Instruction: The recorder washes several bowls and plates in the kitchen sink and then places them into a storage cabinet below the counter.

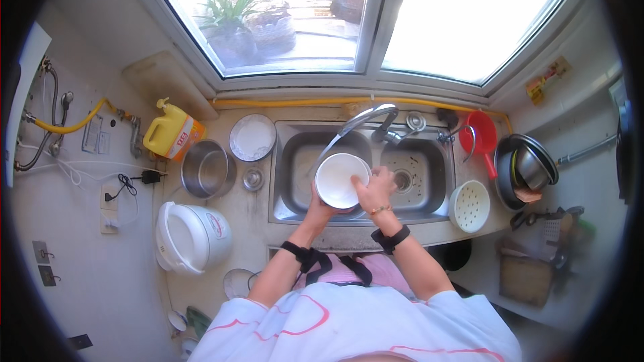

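Observation:
A white bowl is held over the divider of a double stainless steel sink. My left hand grips its lower left side from beneath. At the bowl's right rim is my right hand, slightly blurred, its thumb reaching over the inside and its other fingers spread to the right. Whether the right hand grips the rim I cannot tell. Water runs from the chrome faucet down past the bowl's upper left edge into the left basin. The right basin shows small dark scraps around its drain.
Left of the sink stand a plate, a metal pot, a yellow detergent jug and a white rice cooker. On the right are a red ladle, a white perforated strainer and stacked metal bowls. A window rises behind.

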A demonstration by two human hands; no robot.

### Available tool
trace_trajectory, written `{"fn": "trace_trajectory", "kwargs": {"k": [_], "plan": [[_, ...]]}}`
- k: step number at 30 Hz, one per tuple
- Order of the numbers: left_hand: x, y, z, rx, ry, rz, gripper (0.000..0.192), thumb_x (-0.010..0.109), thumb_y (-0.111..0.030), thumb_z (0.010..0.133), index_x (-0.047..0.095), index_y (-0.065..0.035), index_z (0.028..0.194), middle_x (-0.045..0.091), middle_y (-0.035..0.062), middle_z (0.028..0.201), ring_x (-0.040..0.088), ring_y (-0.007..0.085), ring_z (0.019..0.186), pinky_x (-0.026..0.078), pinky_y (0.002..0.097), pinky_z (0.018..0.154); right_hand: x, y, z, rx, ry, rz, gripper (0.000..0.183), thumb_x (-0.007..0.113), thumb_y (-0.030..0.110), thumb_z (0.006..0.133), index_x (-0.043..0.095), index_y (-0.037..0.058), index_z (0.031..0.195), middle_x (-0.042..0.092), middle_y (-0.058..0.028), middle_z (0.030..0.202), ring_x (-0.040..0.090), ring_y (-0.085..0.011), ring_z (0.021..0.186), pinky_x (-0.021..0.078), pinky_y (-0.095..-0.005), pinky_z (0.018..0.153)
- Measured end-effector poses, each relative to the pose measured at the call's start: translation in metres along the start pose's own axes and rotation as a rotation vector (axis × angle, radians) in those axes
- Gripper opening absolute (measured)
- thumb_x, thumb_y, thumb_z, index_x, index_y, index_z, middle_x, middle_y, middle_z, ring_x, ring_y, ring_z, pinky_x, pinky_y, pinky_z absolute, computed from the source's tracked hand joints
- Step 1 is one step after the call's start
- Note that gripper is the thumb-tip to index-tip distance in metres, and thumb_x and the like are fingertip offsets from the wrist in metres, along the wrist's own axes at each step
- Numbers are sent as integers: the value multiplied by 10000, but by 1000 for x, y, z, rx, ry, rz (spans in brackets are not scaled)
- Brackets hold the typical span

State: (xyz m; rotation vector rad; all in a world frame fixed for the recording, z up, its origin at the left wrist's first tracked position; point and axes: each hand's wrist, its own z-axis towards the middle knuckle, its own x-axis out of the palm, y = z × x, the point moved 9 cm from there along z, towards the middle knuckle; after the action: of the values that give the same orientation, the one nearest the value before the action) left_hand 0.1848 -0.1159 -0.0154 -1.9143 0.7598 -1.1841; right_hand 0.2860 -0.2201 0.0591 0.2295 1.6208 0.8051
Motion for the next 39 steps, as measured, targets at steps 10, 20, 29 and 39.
{"fn": "trace_trajectory", "kwargs": {"k": [10, 20, 29, 39], "plan": [[-8, 7, 17, 170, -27, 232, 841, 656, 103, 711, 166, -172, 1336, 333, 93, 1340, 429, 275, 1203, 576, 426, 774, -31, 27, -2, -76, -270, -21, 332, 691, 330, 711, 694, 3, 656, 619, -94, 982, 592, -271, 822, 430, -423, 768], [-7, -2, -2, 77, -126, -107, 883, 653, 111, 710, 132, -243, 1329, 300, 93, 1354, 405, 316, 1220, 563, 490, 775, -30, -13, 12, 190, -187, 187, 290, 759, 251, 604, 601, 10, 629, 638, -140, 713, 622, -278, 642, 494, -354, 644], [10, -14, -2, -68, 67, -227, 870, 648, 103, 701, 188, -180, 1384, 373, 109, 1329, 486, 320, 1157, 550, 495, 812, 46, -50, 23, 322, 372, 997, 408, 704, 137, 670, 598, -6, 1038, 632, -96, 910, 619, -221, 840, 496, -337, 757], [14, -39, 6, -362, 409, -47, 984, 697, -71, 751, 3, -196, 1438, 383, 112, 1342, 520, 293, 1129, 521, 440, 836, 61, -44, 0, 482, 620, 1526, 509, 575, -88, 714, 464, -34, 1207, 572, -141, 1105, 584, -267, 999, 491, -372, 863]]}}
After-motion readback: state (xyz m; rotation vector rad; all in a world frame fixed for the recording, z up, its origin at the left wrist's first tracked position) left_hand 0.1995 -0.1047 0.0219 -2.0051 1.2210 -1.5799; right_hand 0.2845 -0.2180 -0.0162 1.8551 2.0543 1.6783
